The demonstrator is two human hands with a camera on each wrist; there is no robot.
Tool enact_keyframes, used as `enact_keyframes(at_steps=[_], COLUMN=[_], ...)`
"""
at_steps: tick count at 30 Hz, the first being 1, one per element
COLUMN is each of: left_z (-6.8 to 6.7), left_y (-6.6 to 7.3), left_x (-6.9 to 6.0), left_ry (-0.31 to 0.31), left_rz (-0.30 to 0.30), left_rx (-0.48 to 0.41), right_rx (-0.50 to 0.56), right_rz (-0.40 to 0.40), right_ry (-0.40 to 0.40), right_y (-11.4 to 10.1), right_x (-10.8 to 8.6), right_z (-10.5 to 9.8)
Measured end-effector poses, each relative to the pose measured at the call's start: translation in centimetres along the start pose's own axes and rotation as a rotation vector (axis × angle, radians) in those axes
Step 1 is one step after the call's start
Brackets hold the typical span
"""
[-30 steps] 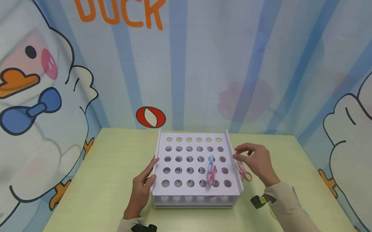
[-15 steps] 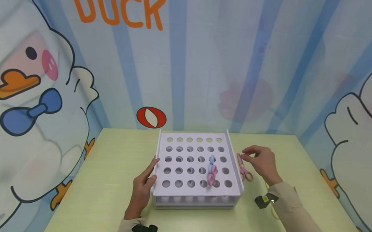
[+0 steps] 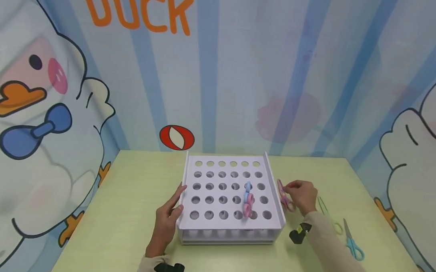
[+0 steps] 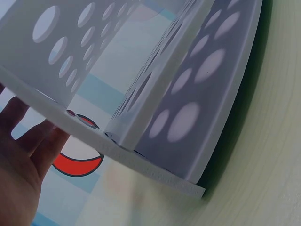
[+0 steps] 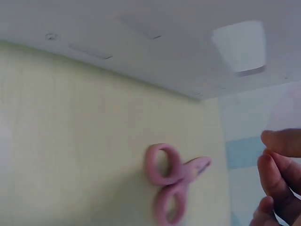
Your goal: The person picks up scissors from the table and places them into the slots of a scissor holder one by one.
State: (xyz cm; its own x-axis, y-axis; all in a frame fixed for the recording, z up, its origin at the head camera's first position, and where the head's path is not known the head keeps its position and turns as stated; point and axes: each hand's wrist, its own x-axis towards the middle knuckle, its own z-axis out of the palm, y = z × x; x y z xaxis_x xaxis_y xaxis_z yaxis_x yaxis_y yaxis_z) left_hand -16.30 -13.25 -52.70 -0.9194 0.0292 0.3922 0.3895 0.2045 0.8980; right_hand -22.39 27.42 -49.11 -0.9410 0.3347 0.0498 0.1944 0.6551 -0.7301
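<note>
The left hand is resting against the left side of the white rack; its fingers are lying fairly straight along the outer face and are not wrapping round it. The right hand is hovering just beside the rack's right wall, thumb and forefinger meeting at the tips, and nothing is showing between them in the wrist view. The pink scissors are lying flat on the table beside that wall, loops pointing toward the person; the fingertips are standing near but apart from them.

In the rack's top, blue handles and pink handles are standing upright at the holes. Green scissors and blue scissors are lying on the table beyond the right hand.

The step in hand is seemingly the picking up of the pink scissors. For good practice, the fingers should be parting before contact and closing on the loops rather than the blades, so the tips are hanging downward. The left hand should be pressing lightly, as the rack is probably light and liable to shifting if its wall is being knocked.
</note>
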Motion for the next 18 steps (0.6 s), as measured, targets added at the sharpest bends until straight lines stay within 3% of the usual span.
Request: enact_keyframes(at_steps=[6, 18], left_z=[-0.1, 0.0], left_y=[0.1, 0.0], left_x=[0.0, -0.1], left_ry=[0.003, 0.009], left_rz=[-0.001, -0.009], left_rx=[0.001, 0.012], right_rx=[-0.062, -0.164], right_rz=[0.054, 0.099], right_ry=[0.06, 0.011], right_y=[1.4, 2.5], right_x=[0.8, 0.6], right_z=[2.3, 3.6])
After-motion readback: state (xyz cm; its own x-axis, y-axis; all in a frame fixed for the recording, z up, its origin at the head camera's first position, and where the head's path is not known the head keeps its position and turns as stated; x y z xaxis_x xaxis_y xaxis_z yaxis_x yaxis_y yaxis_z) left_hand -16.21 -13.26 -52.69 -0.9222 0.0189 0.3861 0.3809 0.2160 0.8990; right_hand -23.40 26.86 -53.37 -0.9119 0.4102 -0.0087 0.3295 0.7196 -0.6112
